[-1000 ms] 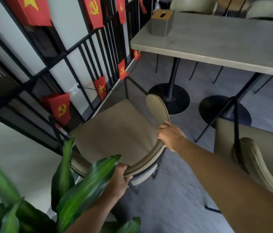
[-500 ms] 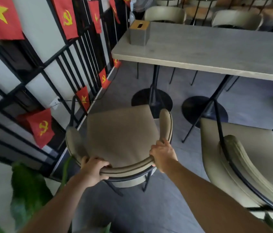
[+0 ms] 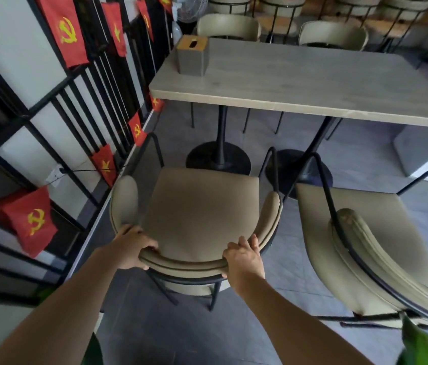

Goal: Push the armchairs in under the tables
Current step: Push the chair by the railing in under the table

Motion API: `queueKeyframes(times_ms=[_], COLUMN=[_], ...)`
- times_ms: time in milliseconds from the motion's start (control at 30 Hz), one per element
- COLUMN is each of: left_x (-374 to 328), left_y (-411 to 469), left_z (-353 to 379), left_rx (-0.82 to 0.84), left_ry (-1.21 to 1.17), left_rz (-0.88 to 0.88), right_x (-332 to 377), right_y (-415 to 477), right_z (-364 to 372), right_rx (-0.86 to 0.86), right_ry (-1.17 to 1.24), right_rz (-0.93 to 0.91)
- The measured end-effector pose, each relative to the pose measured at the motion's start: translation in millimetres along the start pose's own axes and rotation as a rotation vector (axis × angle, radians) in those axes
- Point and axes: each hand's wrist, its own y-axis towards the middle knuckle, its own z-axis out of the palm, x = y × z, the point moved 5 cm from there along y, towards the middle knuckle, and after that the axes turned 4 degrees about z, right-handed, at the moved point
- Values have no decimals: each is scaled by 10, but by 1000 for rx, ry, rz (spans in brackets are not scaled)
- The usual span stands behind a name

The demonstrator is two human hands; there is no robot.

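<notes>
A beige armchair (image 3: pixel 199 206) with a black metal frame stands in front of me, its seat facing a long pale wooden table (image 3: pixel 313 85). My left hand (image 3: pixel 132 247) grips the curved backrest at its left end. My right hand (image 3: pixel 244 259) grips the same backrest at its right end. The chair's front edge sits just short of the table's black round bases (image 3: pixel 218 158). A second beige armchair (image 3: pixel 365 248) stands to the right, turned at an angle and away from the table.
A black metal railing (image 3: pixel 81 106) hung with red flags runs along the left, close to the chair. A grey tissue box (image 3: pixel 193 55) stands on the table's left end. More armchairs (image 3: pixel 228 27) line the far side. Green leaves (image 3: pixel 423 346) show at bottom right.
The armchair has swung round from an angled position near the railing to face the table squarely. Both hands have stayed on the backrest. The leaves at the left have left the view.
</notes>
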Motion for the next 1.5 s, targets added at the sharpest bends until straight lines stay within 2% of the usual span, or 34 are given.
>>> queueKeyframes(times_ms=[200, 367, 433, 500, 567, 633, 700, 767, 833, 933, 1000, 1067, 1200, 1500], left_x=[-51, -149, -125, -111, -83, -6, 104, 197, 271, 350, 357, 376, 410, 359], left_y=[-70, -85, -107, -183, -213, -186, -132, -120, -154, -170, -142, -108, -90, 1], left_z=[-26, -50, -72, -140, -229, -310, -390, -430, -404, -206, -45, 55, 75, -2], left_rx=[-77, -15, 93, 228, 261, 147, -74, -257, -351, -391, -393, -426, -439, -424], left_ry=[19, 54, -117, -429, -620, -785, -809, -674, -728, -1105, -1304, -1394, -1426, -1376], left_rz=[-27, -84, -122, -161, -137, -161, -270, -423, -588, -762, -802, -780, -763, -727], right_x=[0, 9, 3, -24, -41, -72, -123, -183, -247, -345, -420, -472, -469, -568], right_y=[-40, -62, -76, -92, -130, -159, -155, -113, -83, -82, -56, -13, 37, 105], right_z=[-13, -49, -67, -98, -163, -254, -302, -301, -264, -185, -100, 2, 53, 39], right_rx=[-7, 5, -2, 6, 51, 57, -18, -193, -285, -201, -148, -105, -64, -79], right_ry=[-9, 12, 45, 114, 251, 494, 682, 637, 614, 865, 1068, 1234, 1385, 1424], right_rz=[-2, 19, 14, 5, 5, 57, 166, 300, 506, 807, 908, 965, 1027, 1030])
